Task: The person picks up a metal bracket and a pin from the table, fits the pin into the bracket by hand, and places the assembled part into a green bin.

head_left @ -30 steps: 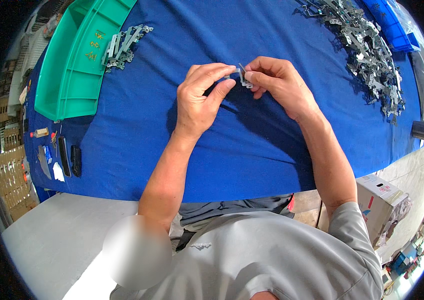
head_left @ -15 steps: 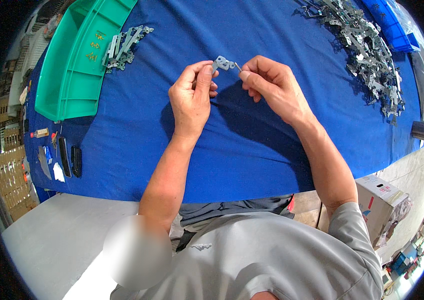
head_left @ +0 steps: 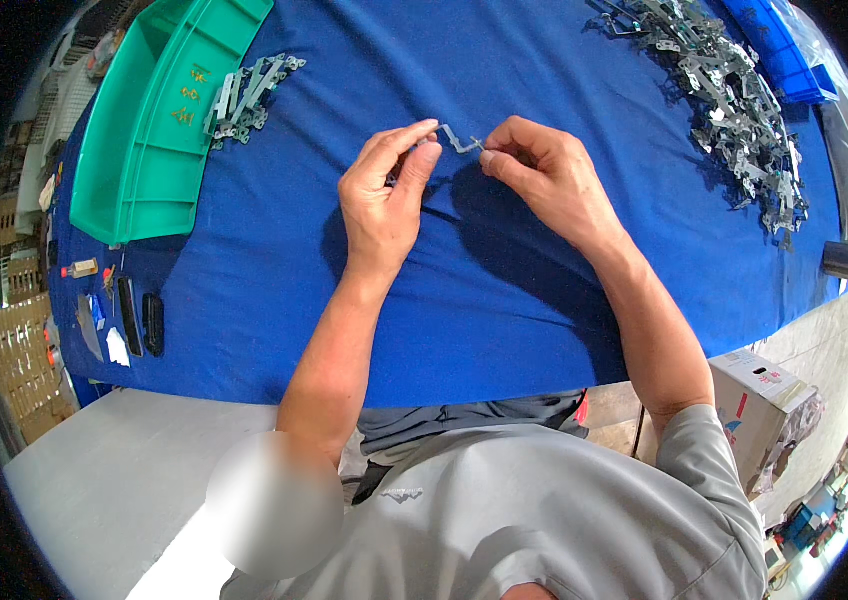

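A small bent metal bracket [head_left: 459, 143], seen nearly edge-on, spans the gap between my hands above the blue cloth. My right hand [head_left: 556, 185] pinches its right end between thumb and forefinger. At its left end, the curled forefinger and thumb of my left hand [head_left: 384, 195] hold it, though the exact contact is partly hidden. Beyond the left hand, a small group of similar flat metal brackets [head_left: 244, 97] lies against a green plastic bin [head_left: 149, 180].
A large pile of metal brackets [head_left: 734, 100] spreads along the right side, beside a blue plastic bin [head_left: 784, 55]. Black tool-like objects [head_left: 152, 323] and a small bottle [head_left: 81, 268] lie at the left edge. A cardboard box [head_left: 769, 395] stands below the table's right side.
The bracket has turned from showing its flat, holed face to showing its thin bent edge. The left fingers have shifted on it; both forearms stay nearly in place.
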### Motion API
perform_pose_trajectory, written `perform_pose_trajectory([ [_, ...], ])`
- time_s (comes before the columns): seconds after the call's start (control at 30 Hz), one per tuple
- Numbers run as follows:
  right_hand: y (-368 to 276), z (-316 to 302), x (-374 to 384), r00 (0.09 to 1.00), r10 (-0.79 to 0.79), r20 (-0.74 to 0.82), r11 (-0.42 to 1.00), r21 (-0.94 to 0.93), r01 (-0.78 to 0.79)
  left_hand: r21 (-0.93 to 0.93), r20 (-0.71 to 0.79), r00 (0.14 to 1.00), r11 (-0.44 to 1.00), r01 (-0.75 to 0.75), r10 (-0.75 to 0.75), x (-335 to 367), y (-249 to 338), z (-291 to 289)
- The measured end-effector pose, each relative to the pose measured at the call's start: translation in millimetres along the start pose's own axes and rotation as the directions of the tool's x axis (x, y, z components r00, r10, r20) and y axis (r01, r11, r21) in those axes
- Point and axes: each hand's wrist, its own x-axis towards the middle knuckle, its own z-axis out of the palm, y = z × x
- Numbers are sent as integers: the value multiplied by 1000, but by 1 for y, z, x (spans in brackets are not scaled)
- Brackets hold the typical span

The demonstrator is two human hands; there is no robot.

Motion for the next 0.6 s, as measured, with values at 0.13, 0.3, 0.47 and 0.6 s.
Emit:
perform_pose_trajectory([
  [0.13,1,1,0,996,90,26,992,90,-92,38,43,999,999,-22,20,0,4,0],
  [0.3,6,3,2,996,83,31,907,412,-89,80,77,995,995,-63,57,0,6,2],
  [0.47,2,-3,3,983,129,131,892,417,-173,107,168,978,984,-141,122,1,4,-4],
  [0.6,0,-2,2,986,161,36,905,392,-162,56,163,982,993,-102,92,0,8,2],
])
